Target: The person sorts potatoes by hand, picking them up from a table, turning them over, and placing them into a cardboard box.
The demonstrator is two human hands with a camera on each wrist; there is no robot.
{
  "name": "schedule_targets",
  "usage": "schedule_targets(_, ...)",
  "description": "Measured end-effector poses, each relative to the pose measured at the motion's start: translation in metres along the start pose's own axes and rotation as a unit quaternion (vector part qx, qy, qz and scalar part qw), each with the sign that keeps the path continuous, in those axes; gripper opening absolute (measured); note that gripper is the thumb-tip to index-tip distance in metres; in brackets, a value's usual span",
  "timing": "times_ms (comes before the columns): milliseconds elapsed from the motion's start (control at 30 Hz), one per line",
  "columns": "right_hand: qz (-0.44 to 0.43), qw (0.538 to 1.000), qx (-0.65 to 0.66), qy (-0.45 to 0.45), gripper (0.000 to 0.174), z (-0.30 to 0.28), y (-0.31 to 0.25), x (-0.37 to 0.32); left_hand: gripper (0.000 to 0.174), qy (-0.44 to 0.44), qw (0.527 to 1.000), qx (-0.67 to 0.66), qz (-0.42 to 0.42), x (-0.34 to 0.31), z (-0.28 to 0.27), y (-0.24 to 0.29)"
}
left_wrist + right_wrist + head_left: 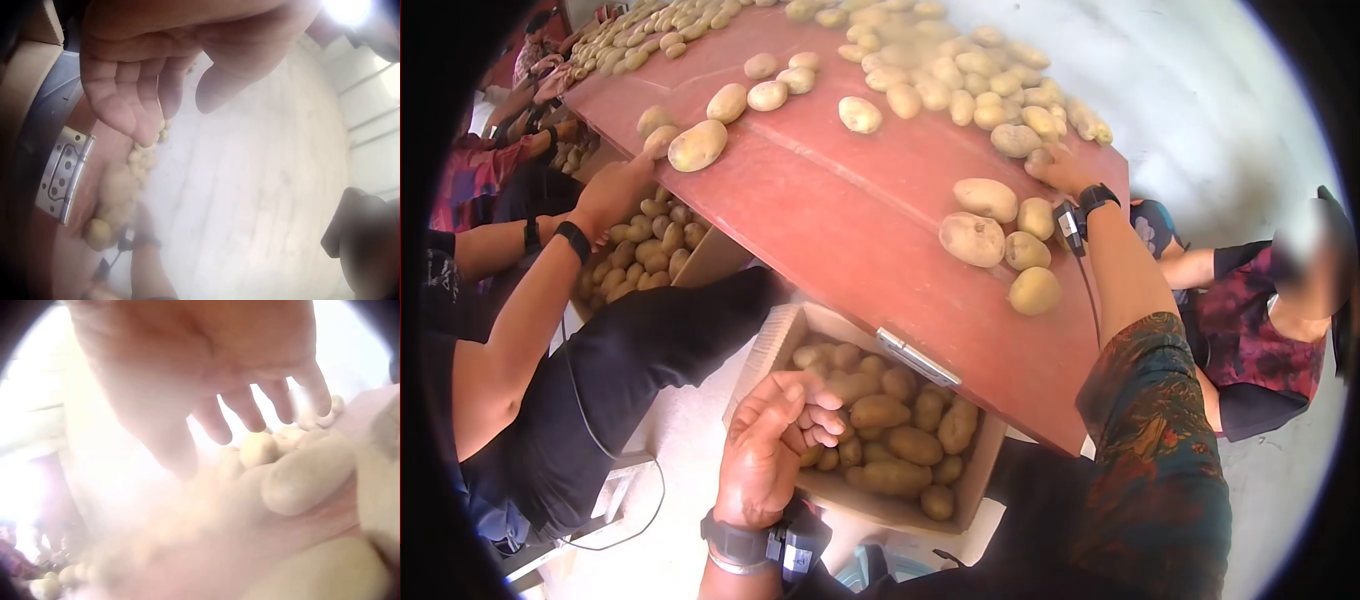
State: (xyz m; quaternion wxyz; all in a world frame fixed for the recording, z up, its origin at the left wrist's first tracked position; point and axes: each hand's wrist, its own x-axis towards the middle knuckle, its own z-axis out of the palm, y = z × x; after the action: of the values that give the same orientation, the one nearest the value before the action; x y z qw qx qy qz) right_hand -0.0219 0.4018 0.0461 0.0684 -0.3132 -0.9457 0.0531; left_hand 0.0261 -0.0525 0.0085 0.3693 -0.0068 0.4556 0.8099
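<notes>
My left hand [768, 440] hovers over a cardboard box [990, 470] of potatoes [880, 412], its fingers loosely bent. Nothing lies between thumb and fingers [115, 115] in the left wrist view. At the table's right side, my right hand [1062, 168] reaches to the edge of a heap of potatoes [960, 75]. Its fingers [247, 412] are spread and hold nothing, with a long potato [309, 475] close below them in the right wrist view. Several larger potatoes [972, 240] lie nearer me, beside my right wrist.
The red tabletop [800, 215] has a metal hinge [918, 357] on its near edge, beside the box. Another person's hand [615, 190] is at a potato [698, 146] on the left, above a second potato box [700, 265]. One more person [1260, 310] sits at the right.
</notes>
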Motion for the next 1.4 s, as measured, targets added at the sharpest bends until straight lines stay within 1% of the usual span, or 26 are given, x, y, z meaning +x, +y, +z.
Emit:
schedule_targets(67,-0.082,0.996,0.017,-0.016,0.062,0.042,0.044,0.043,0.028,0.005,1.0,0.004,-0.006,0.0,0.0,-0.001)
schedule_targets(100,-0.062,0.995,0.021,-0.07,0.063,0.043,0.047,0.051,0.028,0.003,1.0,0.006,-0.003,0.001,0.0,-0.001)
schedule_targets(133,-0.061,0.995,0.02,-0.072,0.063,0.048,0.051,0.054,0.028,0.0,1.0,0.006,0.0,0.002,0.001,-0.001)
schedule_targets(200,-0.096,0.994,-0.049,-0.021,0.061,0.049,0.054,0.053,0.028,0.002,1.0,0.004,-0.002,0.001,0.004,-0.001)
schedule_targets(233,-0.098,0.994,-0.048,-0.021,0.061,0.047,0.052,0.05,0.027,0.006,1.0,0.001,0.0,0.0,0.005,-0.001)
schedule_targets(300,-0.056,0.99,0.113,-0.07,0.059,0.042,0.048,0.038,0.026,0.001,1.0,-0.001,-0.003,-0.001,0.003,0.0)
schedule_targets(333,-0.062,0.989,0.113,-0.069,0.059,0.041,0.044,0.035,0.025,-0.004,1.0,-0.003,-0.003,-0.001,0.002,-0.001)
schedule_targets(400,-0.077,0.992,-0.006,-0.102,0.052,0.036,0.037,0.028,0.024,-0.009,1.0,-0.012,0.002,0.0,-0.002,-0.002)
schedule_targets(433,-0.106,0.986,-0.077,-0.103,0.043,0.034,0.032,0.024,0.023,-0.008,1.0,-0.012,0.001,0.0,-0.002,-0.002)
schedule_targets(567,-0.118,0.984,-0.043,-0.124,0.037,0.032,0.031,0.009,0.021,-0.019,1.0,-0.021,0.0,0.002,-0.003,-0.003)
schedule_targets(633,-0.247,0.959,0.001,-0.138,0.037,0.02,0.023,-0.016,0.02,-0.028,0.999,-0.023,0.0,0.003,-0.002,-0.003)
schedule_targets(667,-0.243,0.96,-0.002,-0.141,0.037,0.02,0.019,-0.027,0.02,-0.03,0.999,-0.026,-0.005,0.004,-0.001,-0.004)
schedule_targets(733,-0.139,0.986,-0.023,-0.087,0.035,0.021,0.009,-0.044,0.02,-0.034,0.999,-0.02,0.0,0.006,0.0,-0.006)
schedule_targets(767,-0.139,0.986,-0.025,-0.087,0.035,0.023,0.012,-0.046,0.02,-0.038,0.999,-0.025,-0.003,0.006,0.001,-0.007)
schedule_targets(833,-0.201,0.975,-0.058,-0.071,0.038,0.029,0.016,-0.046,0.02,-0.038,0.999,-0.026,-0.007,0.008,0.003,-0.009)
schedule_targets(867,-0.202,0.975,-0.059,-0.071,0.038,0.027,0.018,-0.046,0.019,-0.038,0.999,-0.026,-0.014,0.009,0.004,-0.01)
schedule_targets(933,-0.231,0.965,-0.004,-0.121,0.038,0.017,0.012,-0.048,0.019,-0.043,0.999,-0.025,-0.017,0.01,0.006,-0.013)
schedule_targets(967,-0.234,0.965,-0.004,-0.12,0.038,0.011,0.006,-0.043,0.018,-0.047,0.998,-0.022,-0.022,0.011,0.007,-0.014)
schedule_targets(1033,-0.154,0.958,-0.128,-0.205,0.042,-0.008,-0.022,-0.038,0.018,-0.049,0.998,-0.024,-0.022,0.013,0.006,-0.017)
schedule_targets(1067,-0.156,0.957,-0.129,-0.206,0.042,-0.003,-0.027,-0.032,0.017,-0.051,0.998,-0.025,-0.024,0.014,0.006,-0.017)
schedule_targets(1133,-0.194,0.976,0.046,-0.089,0.042,0.008,-0.042,-0.026,0.017,-0.046,0.998,-0.026,-0.023,0.012,0.005,-0.015)
schedule_targets(1167,-0.196,0.975,0.047,-0.09,0.042,0.016,-0.048,-0.027,0.017,-0.044,0.998,-0.026,-0.023,0.012,0.005,-0.014)
schedule_targets(1233,-0.158,0.961,0.158,-0.166,0.045,0.02,-0.072,-0.045,0.016,-0.043,0.998,-0.03,-0.021,0.012,0.003,-0.013)
schedule_targets(1267,-0.159,0.96,0.157,-0.166,0.045,0.019,-0.074,-0.047,0.016,-0.044,0.998,-0.034,-0.018,0.012,0.003,-0.012)
schedule_targets(1333,-0.231,0.948,0.119,-0.183,0.044,0.017,-0.079,-0.05,0.016,-0.046,0.998,-0.03,-0.018,0.012,0.004,-0.01)
schedule_targets(1400,-0.224,0.947,0.097,-0.209,0.044,0.011,-0.082,-0.061,0.016,-0.048,0.998,-0.029,-0.02,0.01,0.004,-0.011)
